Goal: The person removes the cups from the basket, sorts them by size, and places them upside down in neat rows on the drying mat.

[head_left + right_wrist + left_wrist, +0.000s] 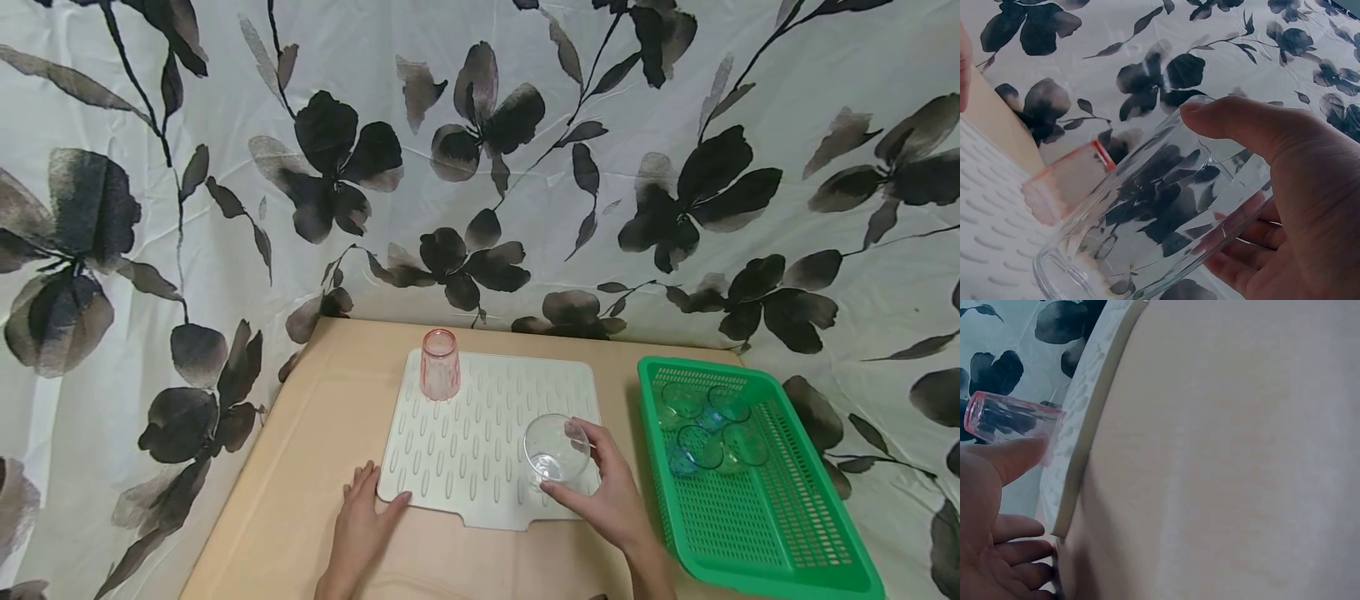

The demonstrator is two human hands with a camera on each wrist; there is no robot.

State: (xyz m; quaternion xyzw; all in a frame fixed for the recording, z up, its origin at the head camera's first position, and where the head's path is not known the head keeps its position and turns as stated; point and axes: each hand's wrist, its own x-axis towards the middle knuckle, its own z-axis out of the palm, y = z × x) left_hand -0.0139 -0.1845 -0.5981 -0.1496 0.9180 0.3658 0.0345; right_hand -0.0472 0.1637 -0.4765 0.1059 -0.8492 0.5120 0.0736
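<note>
Head view: nearest you is your left hand (362,521), fingers loose and apart at the near-left corner of the white mat (480,442), thumb at the edge, gripping nothing that I can see; can't tell if it's bearing down. Your right hand (611,487) is clamped on the clear glass (557,450), thumb on one side, fingers on the other, above the mat's near-right part. Right wrist view shows that glass tilted; can't tell whether its low end touches the mat. Handling, my read: fairly light, fully rigid, zero give, slick smooth wall, worse if wet (can't tell). Brittle, so a knock on either end could chip it. Best hold is round the mid-wall, thumb opposing fingers, modest squeeze; I'd avoid pinching the rim. The mat looks stiff and flat on the table (285,500), its raised pattern likely giving a narrow base uneven footing. Off to your right, the green basket (757,533) has four tinted glasses (701,450) grouped in its far half; close packing there means clink risk, so take those one at a time by the upper wall. Farther out, the pink glass (440,367) stands upright near the mat's far-left corner, probably equally breakable. Floral cloth (420,192) hangs behind.
</note>
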